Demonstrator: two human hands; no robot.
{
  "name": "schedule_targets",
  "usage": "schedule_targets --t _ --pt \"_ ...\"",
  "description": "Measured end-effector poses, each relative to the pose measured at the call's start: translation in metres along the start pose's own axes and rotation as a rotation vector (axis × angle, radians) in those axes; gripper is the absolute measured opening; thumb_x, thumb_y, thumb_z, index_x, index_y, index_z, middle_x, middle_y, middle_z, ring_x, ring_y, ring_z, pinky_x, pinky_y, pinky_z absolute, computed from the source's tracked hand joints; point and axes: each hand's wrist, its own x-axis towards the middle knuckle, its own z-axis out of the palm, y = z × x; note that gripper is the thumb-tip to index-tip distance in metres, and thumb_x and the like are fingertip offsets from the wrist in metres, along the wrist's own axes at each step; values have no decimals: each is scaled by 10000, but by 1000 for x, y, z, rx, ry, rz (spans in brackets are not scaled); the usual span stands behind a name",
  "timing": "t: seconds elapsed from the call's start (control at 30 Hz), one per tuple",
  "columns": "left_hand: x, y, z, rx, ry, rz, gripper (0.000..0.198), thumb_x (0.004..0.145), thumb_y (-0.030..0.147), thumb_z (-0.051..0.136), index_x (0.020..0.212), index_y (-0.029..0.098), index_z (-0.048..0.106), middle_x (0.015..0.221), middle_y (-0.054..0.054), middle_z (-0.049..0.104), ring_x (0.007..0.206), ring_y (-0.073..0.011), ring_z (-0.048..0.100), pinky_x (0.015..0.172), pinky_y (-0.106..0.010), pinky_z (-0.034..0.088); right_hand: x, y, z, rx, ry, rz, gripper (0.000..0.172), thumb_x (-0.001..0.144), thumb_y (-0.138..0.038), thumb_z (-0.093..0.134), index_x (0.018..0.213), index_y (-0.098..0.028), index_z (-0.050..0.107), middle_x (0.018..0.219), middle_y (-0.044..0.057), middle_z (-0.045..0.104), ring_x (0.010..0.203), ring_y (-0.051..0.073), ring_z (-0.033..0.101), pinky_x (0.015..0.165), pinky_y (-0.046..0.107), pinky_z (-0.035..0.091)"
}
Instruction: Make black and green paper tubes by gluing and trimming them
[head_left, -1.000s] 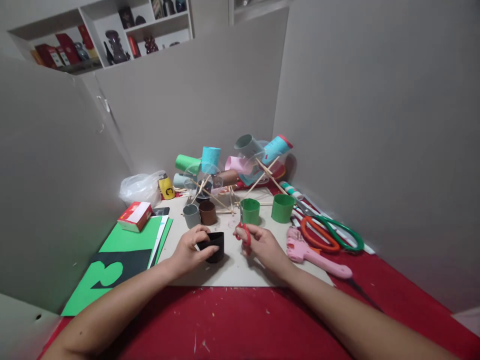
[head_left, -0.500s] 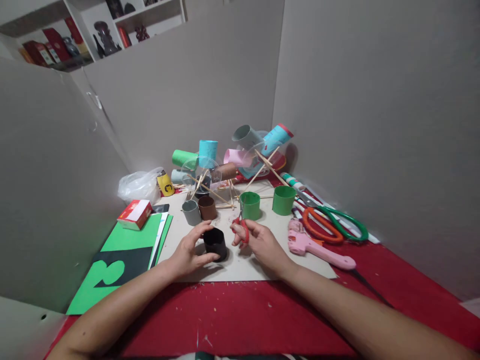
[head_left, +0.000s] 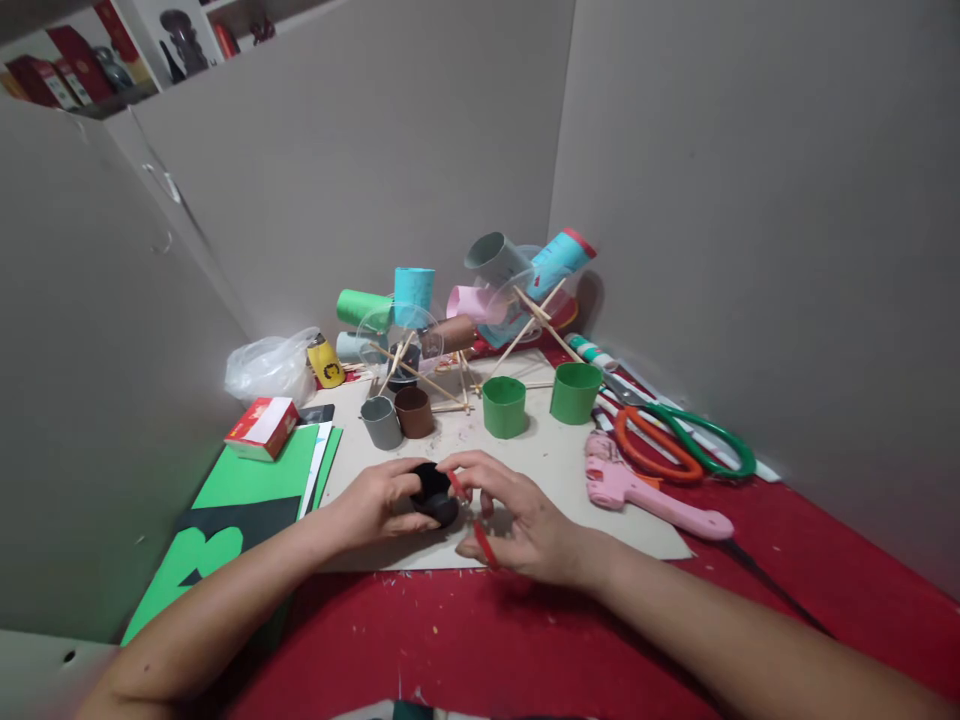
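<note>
My left hand [head_left: 375, 508] grips a short black cylinder [head_left: 444, 510], its open mouth tipped toward me, just above or on a pale board [head_left: 551, 465]. Close on its right, my right hand [head_left: 532, 522] has thumb and fingers in the red handles of small scissors [head_left: 486, 546]. Those handles are spread apart, and the blades are hard to make out against the black cylinder. Beyond my hands stand two green cylinders [head_left: 504, 408], a grey cylinder [head_left: 381, 425] and a brown cylinder [head_left: 414, 413].
A pink glue gun [head_left: 637, 493] and large scissors with orange and green handles [head_left: 701, 440] lie at the right. Stick stands with coloured tubes [head_left: 414, 297] rise at the back. At the left are green sheets [head_left: 259, 480], a red box [head_left: 260, 430] and a plastic bag [head_left: 270, 368].
The black cylinder has tilted toward me in my left hand. My right hand has brought the small scissors left and down to it, and their handles have spread apart.
</note>
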Motion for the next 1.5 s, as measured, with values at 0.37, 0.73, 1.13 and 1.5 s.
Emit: schedule_targets --t 0.37,0.73,1.13,1.5 --pt "-4 -8 0 20 -20 -9 276 896 354 604 1108 179 633 1197 -137 650 1075 -235 633 909 -321 496 2 6 0 -293 -170 -94 160 814 -244 638 930 -194 541 856 53 600 737 184 522 651 273 419" --pt "-6 -3 -2 7 -26 -34 267 896 331 604 1093 154 639 1175 -143 661 1051 -226 632 892 -312 490 2 6 -2 -276 -172 -108 194 808 -242 672 954 -189 555 901 82 640 789 207 571 687 302 474" --pt "-25 -17 -19 -659 422 -513 303 807 441 698 773 142 728 798 -50 725 723 -161 647 734 -287 513 -3 0 -6 31 256 160 264 889 -316 597 1128 -205 581 997 85 645 767 179 641 600 261 549" --pt "-48 -67 -60 -888 900 -788 317 790 411 731 867 119 638 779 -61 699 644 -130 669 604 -230 543 0 -11 -1 143 177 440 303 830 -380 604 1070 -198 631 791 25 617 623 163 577 504 261 505"
